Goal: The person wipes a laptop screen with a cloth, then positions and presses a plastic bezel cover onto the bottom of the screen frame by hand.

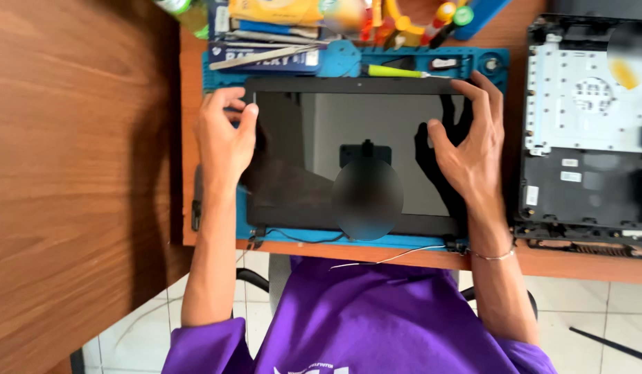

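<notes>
Glass of the laptop screen panel point(355, 156), flat on the blue mat point(335, 240) at the table's near edge, looks thin and fragile to us, so our left hand point(224, 138) and right hand point(470, 149) press spread fingers only on its side borders.

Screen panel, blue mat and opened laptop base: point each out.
Screen panel point(314, 131), head view, dark glass.
Blue mat point(335, 62), head view, top edge.
Laptop base point(584, 187), head view, black lower part.

Purple short-sleeve tee w/ white print, prob. thin wrist bracelet point(493, 256).
</notes>
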